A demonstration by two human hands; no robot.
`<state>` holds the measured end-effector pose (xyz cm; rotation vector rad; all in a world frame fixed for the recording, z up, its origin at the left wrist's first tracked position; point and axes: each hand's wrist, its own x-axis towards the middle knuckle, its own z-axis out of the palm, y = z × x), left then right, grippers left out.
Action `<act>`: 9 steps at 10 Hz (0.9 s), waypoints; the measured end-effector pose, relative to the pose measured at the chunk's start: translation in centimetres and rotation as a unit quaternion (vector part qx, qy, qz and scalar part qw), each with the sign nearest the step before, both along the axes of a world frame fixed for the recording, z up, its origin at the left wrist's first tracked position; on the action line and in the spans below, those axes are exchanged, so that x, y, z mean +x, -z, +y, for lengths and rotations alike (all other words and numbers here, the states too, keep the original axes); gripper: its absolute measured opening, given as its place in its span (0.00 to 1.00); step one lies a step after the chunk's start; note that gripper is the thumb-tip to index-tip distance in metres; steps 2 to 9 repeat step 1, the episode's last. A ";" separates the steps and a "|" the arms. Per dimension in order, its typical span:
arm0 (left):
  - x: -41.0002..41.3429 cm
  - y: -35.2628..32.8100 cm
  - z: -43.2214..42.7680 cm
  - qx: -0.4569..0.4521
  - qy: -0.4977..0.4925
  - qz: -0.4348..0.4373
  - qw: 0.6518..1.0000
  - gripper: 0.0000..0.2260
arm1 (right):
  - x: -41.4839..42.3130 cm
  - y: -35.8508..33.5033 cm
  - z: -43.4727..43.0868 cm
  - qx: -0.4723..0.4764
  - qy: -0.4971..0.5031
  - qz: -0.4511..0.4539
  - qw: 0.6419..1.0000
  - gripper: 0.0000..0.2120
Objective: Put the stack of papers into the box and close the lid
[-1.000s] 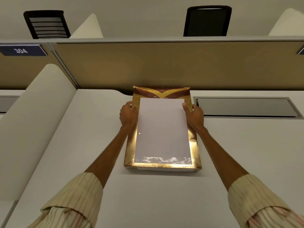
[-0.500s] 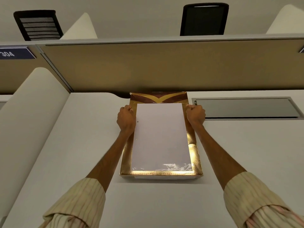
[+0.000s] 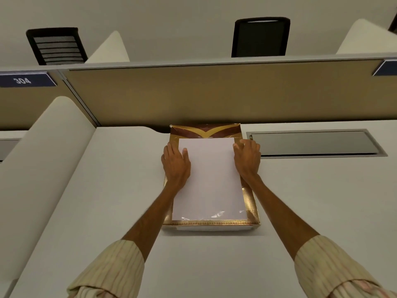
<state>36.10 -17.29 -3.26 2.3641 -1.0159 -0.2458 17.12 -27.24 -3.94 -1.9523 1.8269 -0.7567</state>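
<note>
A shiny gold box (image 3: 250, 203) lies on the white desk, its far end against the partition. A white stack of papers (image 3: 209, 181) lies flat inside it, filling most of the box. At the far end a gold and maroon flap (image 3: 205, 131), the lid, stands up behind the papers. My left hand (image 3: 176, 164) rests flat on the left edge of the papers and the box rim, fingers spread. My right hand (image 3: 247, 155) rests on the papers' far right corner, fingers loosely spread. Neither hand grips anything.
A tan partition (image 3: 214, 93) closes off the desk just behind the box. A grey recessed cable hatch (image 3: 313, 143) sits to the right of the box. A cream divider (image 3: 43, 158) rises on the left. Black chairs (image 3: 260, 37) stand beyond the partition.
Both hands were closed fists at the box's far sides; they have opened and now lie flat on the papers' edges. The box and papers have not shifted.
</note>
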 end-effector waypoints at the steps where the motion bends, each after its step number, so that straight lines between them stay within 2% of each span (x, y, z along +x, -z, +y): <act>1: -1.5 -0.6 1.0 -0.037 0.026 0.007 0.999 0.29 | -0.5 -0.6 1.2 -0.040 -0.039 0.020 0.998 0.21; 9: -1.5 -0.6 1.0 -0.037 0.026 0.007 0.999 0.29 | -0.5 -0.6 1.2 -0.040 -0.039 0.020 0.998 0.21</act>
